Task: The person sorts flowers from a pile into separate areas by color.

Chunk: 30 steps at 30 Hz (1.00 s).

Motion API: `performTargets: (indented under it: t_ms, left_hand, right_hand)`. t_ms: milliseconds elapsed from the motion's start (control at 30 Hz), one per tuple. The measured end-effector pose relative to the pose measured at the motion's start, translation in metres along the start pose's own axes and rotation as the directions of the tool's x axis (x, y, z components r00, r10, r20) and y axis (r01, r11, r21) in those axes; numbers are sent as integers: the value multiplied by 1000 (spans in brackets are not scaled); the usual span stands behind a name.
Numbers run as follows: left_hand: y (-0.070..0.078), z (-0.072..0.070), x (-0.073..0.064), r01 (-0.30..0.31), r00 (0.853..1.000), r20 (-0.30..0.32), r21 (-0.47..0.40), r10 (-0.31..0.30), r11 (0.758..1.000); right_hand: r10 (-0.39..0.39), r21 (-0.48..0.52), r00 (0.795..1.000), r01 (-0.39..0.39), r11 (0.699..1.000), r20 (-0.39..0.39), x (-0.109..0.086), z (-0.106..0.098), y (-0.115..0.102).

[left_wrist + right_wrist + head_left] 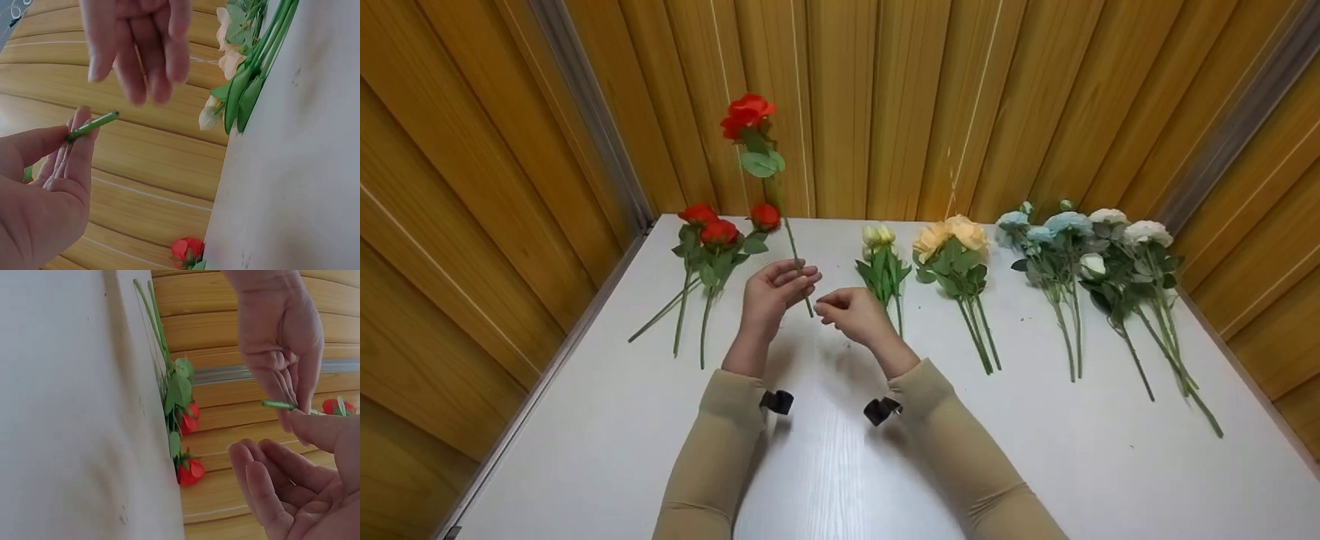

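A single red rose (748, 116) stands nearly upright above the table, its bloom in front of the wood-panelled wall. My left hand (769, 300) pinches its green stem low down between thumb and fingers. In the left wrist view the cut end of the stem (98, 125) sticks out past those fingertips. Close to that end is my right hand (855, 315), its fingers loosely bent and holding nothing. The left wrist view shows a gap between the right fingers (152, 67) and the stem. More red roses (718, 234) lie on the table to the left.
On the white table (825, 465), pale yellow tulips (879, 238) lie right of centre, beside peach roses (952, 238). Farther right are blue flowers (1065, 225) and white flowers (1147, 234) with long stems pointing toward me. Wood-panelled walls (840, 105) enclose the back and sides.
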<state>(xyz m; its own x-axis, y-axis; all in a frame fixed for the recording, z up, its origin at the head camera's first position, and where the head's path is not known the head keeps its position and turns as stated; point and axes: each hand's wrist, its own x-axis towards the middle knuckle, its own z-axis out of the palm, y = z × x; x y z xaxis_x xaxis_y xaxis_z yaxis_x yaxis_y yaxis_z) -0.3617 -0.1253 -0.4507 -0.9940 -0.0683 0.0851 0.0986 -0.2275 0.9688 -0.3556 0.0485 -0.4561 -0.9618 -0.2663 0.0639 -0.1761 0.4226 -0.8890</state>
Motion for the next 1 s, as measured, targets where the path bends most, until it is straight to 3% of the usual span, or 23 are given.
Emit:
performTargets:
  t_ms: [267, 400, 467, 567, 667, 800, 900, 1000]
  left_hand:
    - [-11, 11, -1, 16, 999, 29, 93, -19, 996]
    - [-14, 7, 0, 50, 996, 54, 231, -64, 972]
    - [-13, 2, 3, 74, 994, 55, 327, -97, 942]
    - [-12, -12, 7, 84, 994, 14, 482, -104, 872]
    - [-9, -34, 12, 106, 994, -85, 617, -68, 780]
    - [-7, -69, 14, 174, 975, -221, 721, -15, 670]
    - [-7, -88, 10, 241, 956, -292, 731, -27, 638]
    - [-9, -99, 2, 310, 936, -342, 705, -77, 637]
  right_hand:
    - [14, 189, 999, -4, 982, -49, 4, 18, 6]
    - [34, 236, 999, -33, 971, -3, 3, 20, 10]
    - [56, 257, 998, -61, 965, 26, 3, 21, 13]
    - [106, 271, 993, -116, 956, 51, 3, 23, 20]
    - [157, 261, 986, -166, 951, 57, 3, 23, 27]
    - [219, 237, 974, -228, 944, 65, 3, 23, 34]
    - [243, 175, 968, -250, 952, 59, 2, 24, 39]
    - [264, 130, 961, -273, 953, 79, 1, 25, 43]
